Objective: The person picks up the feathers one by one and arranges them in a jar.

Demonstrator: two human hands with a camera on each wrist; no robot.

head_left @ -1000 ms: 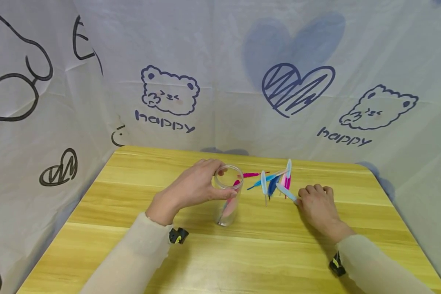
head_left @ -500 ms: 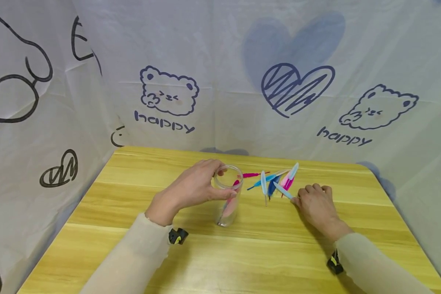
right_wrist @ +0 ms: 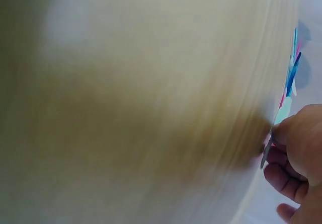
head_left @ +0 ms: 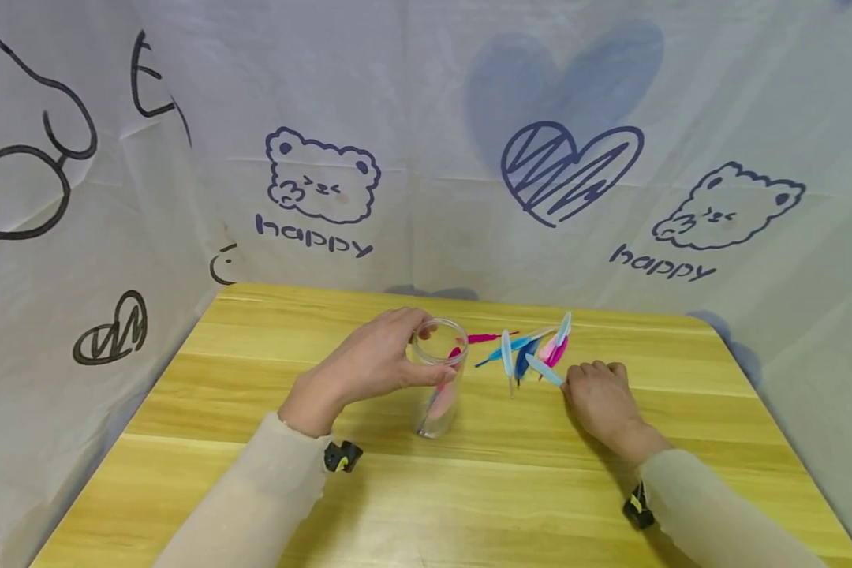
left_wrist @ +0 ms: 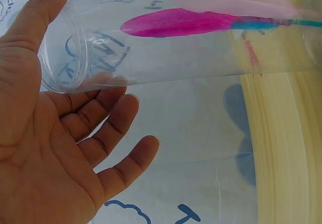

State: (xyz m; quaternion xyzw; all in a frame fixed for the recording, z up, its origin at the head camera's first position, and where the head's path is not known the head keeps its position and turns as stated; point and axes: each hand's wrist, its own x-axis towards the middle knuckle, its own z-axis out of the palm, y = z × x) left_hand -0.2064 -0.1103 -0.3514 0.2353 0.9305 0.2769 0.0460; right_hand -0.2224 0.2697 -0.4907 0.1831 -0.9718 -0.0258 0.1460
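Jar gripped at the mouth, feather pinched by one end

At the left of the frame, a white cloth (head_left: 440, 158) with line drawings hangs beside the wooden table (head_left: 504, 489) and runs on behind it.

Just left of centre, the left hand (head_left: 376, 351) grips the clear jar (head_left: 429, 394) by its mouth, thumb on the near side, fingers round the far one; the left wrist view shows some fingers spread off the wall. So high a hold probably steadies a light, slim vessel while leaving the opening uncovered.

In the jar, at the frame's lower centre, a pale pink feather (left_wrist: 236, 2) and a magenta feather (left_wrist: 176, 23) lie slanting, presumably because nothing packs them upright. Whether the turquoise beside them is another, I cannot tell.

Right of the jar, a loose pile includes a blue feather (head_left: 493, 356), a white feather (head_left: 507, 351) and a dark blue feather (head_left: 523, 364), overlapping within easy reach.

Lower right of centre, the right hand (head_left: 603, 404) pinches one end of a pale blue feather (head_left: 543, 369), fingers curled; that end-hold likely spares the vane and keeps it pointing away from the palm.
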